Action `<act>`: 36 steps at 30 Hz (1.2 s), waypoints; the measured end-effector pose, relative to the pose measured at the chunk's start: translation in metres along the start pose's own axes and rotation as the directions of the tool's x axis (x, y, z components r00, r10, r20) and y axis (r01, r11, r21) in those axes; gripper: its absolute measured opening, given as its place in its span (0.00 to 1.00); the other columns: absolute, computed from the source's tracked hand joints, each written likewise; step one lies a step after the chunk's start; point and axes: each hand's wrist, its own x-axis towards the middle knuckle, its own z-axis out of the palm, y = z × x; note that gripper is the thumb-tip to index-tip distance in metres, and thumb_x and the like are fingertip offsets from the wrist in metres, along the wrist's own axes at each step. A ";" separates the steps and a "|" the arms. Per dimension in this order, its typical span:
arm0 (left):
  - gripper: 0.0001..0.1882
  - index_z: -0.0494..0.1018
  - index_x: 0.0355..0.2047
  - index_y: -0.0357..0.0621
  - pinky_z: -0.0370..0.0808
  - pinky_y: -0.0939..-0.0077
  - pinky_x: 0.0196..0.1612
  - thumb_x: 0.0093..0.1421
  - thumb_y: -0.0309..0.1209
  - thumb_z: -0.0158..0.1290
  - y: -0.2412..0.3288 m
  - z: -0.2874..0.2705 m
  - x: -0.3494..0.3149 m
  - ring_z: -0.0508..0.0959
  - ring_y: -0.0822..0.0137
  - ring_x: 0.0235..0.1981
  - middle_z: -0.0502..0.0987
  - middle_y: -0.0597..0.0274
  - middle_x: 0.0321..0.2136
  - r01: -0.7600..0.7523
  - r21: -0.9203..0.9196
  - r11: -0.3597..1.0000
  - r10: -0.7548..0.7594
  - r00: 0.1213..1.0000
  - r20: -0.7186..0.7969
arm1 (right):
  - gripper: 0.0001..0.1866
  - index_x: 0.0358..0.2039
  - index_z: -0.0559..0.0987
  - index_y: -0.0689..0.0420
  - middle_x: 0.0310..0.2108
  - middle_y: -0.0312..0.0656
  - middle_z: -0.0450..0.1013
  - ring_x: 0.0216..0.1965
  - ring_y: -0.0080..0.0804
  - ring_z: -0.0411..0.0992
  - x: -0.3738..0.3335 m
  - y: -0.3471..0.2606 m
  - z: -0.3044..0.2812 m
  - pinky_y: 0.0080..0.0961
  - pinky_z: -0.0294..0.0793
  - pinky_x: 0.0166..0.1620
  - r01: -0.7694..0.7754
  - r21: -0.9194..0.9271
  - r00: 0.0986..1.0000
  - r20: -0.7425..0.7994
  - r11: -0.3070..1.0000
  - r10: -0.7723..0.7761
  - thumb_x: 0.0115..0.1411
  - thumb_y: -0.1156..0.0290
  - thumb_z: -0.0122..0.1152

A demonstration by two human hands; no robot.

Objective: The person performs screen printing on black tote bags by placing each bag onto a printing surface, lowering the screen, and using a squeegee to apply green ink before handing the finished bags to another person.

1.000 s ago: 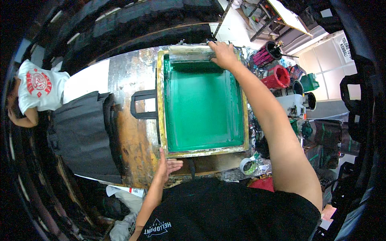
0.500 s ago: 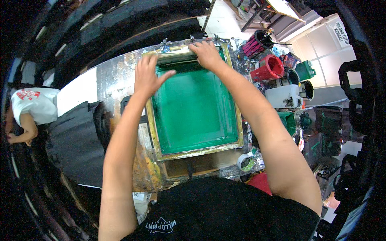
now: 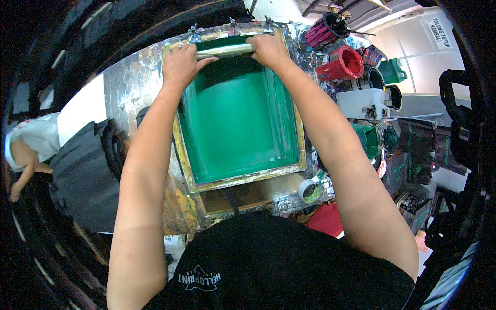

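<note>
A screen-printing frame with worn yellowish edges lies on the stained work table. Its mesh is green, with a dark band under the far end. Across that far end, a pale-handled squeegee is gripped from both sides. My left hand is closed round the squeegee's left end, its thumb along the near side. At the right end, my right hand is wrapped over the same handle. The squeegee's blade edge is hard to make out.
Clamps stand behind the frame. A red ink tub, a white jug and other containers crowd the right. A tape roll lies near the frame's lower right corner. Black fabric and another person are at left.
My left hand, whose fingers were raised and blurred, has closed on the squeegee's left end. The squeegee handle now shows plainly between both hands. The whole view has shifted slightly.
</note>
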 end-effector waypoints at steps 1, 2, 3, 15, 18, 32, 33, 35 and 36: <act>0.39 0.79 0.31 0.40 0.79 0.59 0.39 0.58 0.71 0.50 0.004 -0.002 -0.007 0.83 0.53 0.35 0.82 0.53 0.31 0.002 -0.002 1.000 -0.002 1.000 0.009 | 0.17 0.42 0.83 0.46 0.35 0.40 0.82 0.43 0.42 0.81 -0.008 0.000 0.000 0.52 0.68 0.52 0.019 0.013 0.999 -0.026 1.000 -0.019 0.50 0.64 0.74; 0.39 0.79 0.31 0.41 0.78 0.60 0.38 0.57 0.71 0.50 0.007 -0.004 -0.014 0.82 0.54 0.34 0.82 0.54 0.31 -0.002 0.008 1.000 0.002 1.000 0.004 | 0.16 0.42 0.83 0.46 0.34 0.40 0.81 0.43 0.42 0.81 -0.016 -0.001 0.000 0.52 0.68 0.51 0.039 0.026 0.998 -0.052 0.999 -0.038 0.50 0.64 0.73; 0.39 0.79 0.30 0.41 0.78 0.60 0.38 0.57 0.71 0.51 0.010 -0.006 -0.022 0.82 0.54 0.34 0.82 0.54 0.31 -0.004 0.002 1.000 0.004 1.000 0.002 | 0.16 0.41 0.83 0.46 0.34 0.40 0.81 0.43 0.42 0.80 -0.025 -0.004 0.001 0.52 0.68 0.51 0.061 0.039 0.995 -0.079 0.997 -0.058 0.51 0.64 0.73; 0.34 0.77 0.30 0.42 0.76 0.62 0.38 0.52 0.66 0.60 0.070 -0.040 -0.157 0.79 0.56 0.33 0.78 0.57 0.28 0.002 -0.084 0.996 -0.002 1.000 0.000 | 0.13 0.39 0.83 0.46 0.37 0.39 0.79 0.46 0.40 0.78 -0.165 -0.062 -0.012 0.56 0.64 0.56 0.008 0.072 0.998 0.055 0.997 -0.012 0.51 0.69 0.69; 0.33 0.76 0.29 0.44 0.73 0.64 0.39 0.51 0.66 0.61 0.086 -0.051 -0.196 0.78 0.58 0.34 0.77 0.58 0.29 0.013 -0.095 0.995 -0.011 1.000 0.014 | 0.16 0.38 0.82 0.48 0.36 0.39 0.78 0.45 0.40 0.78 -0.206 -0.081 -0.016 0.52 0.64 0.56 0.017 0.084 1.000 0.017 0.996 -0.018 0.46 0.71 0.74; 0.34 0.76 0.31 0.42 0.72 0.60 0.42 0.51 0.65 0.62 0.123 -0.091 -0.280 0.76 0.55 0.38 0.76 0.56 0.32 0.090 -0.166 0.982 -0.063 0.985 0.161 | 0.10 0.41 0.81 0.48 0.38 0.40 0.78 0.46 0.41 0.77 -0.293 -0.124 -0.046 0.54 0.66 0.54 0.016 0.116 0.976 0.215 0.993 -0.041 0.58 0.65 0.65; 0.33 0.76 0.32 0.42 0.72 0.59 0.43 0.51 0.63 0.63 0.123 -0.096 -0.278 0.75 0.53 0.39 0.75 0.55 0.34 0.101 -0.200 0.975 -0.072 0.986 0.151 | 0.12 0.43 0.80 0.48 0.39 0.40 0.78 0.46 0.41 0.77 -0.288 -0.120 -0.051 0.54 0.67 0.53 0.029 0.137 0.968 0.244 0.990 -0.062 0.59 0.62 0.66; 0.33 0.75 0.35 0.41 0.72 0.57 0.47 0.50 0.60 0.66 0.124 -0.102 -0.277 0.74 0.51 0.42 0.74 0.52 0.38 0.121 -0.267 0.956 -0.087 0.987 0.136 | 0.23 0.51 0.77 0.48 0.44 0.43 0.76 0.45 0.45 0.77 -0.291 -0.112 -0.047 0.52 0.69 0.49 0.081 0.204 0.976 0.183 0.976 -0.120 0.60 0.52 0.67; 0.37 0.74 0.46 0.40 0.69 0.54 0.55 0.50 0.60 0.67 0.120 -0.108 -0.283 0.72 0.48 0.50 0.73 0.48 0.46 0.151 -0.384 0.911 -0.110 0.986 0.128 | 0.24 0.53 0.76 0.48 0.45 0.44 0.75 0.45 0.45 0.77 -0.293 -0.111 -0.048 0.53 0.70 0.49 0.104 0.245 0.981 0.134 0.964 -0.140 0.60 0.51 0.66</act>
